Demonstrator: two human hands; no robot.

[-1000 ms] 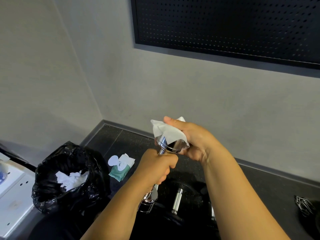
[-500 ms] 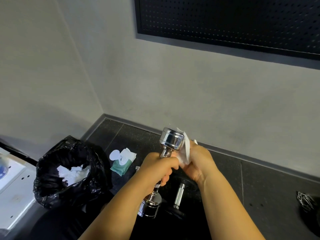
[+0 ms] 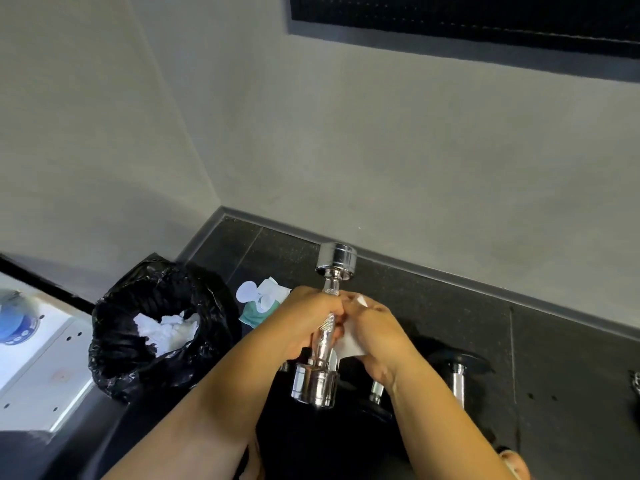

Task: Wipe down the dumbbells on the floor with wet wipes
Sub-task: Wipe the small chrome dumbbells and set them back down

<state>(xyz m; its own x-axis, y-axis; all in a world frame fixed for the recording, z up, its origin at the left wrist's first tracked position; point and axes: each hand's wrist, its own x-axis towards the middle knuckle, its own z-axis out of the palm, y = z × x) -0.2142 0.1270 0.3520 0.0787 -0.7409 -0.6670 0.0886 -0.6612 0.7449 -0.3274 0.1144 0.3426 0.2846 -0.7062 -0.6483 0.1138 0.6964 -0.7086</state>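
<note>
Gripping the upright dumbbell [image 3: 325,337] — left hand [image 3: 308,320] on its handle, right hand [image 3: 377,327] pinching a wipe [image 3: 349,346] there.

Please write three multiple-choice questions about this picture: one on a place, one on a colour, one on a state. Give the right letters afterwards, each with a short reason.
1. Where does the wet wipes pack lie?
A. On the floor beside the black bag
B. Inside the black bag
C. On a shelf

2. What colour is the held dumbbell?
A. Red
B. Shiny silver
C. Yellow

3. In what state is that dumbbell?
A. Lying on the floor
B. Leaning against the wall
C. Lifted, with the left hand gripping its handle

Answers:
1 A: the green pack lies on the dark floor just right of the bag.
2 B: both heads gleam like chrome.
3 C: the left hand grips the handle, and the right hand holds a white wipe against it.
</note>
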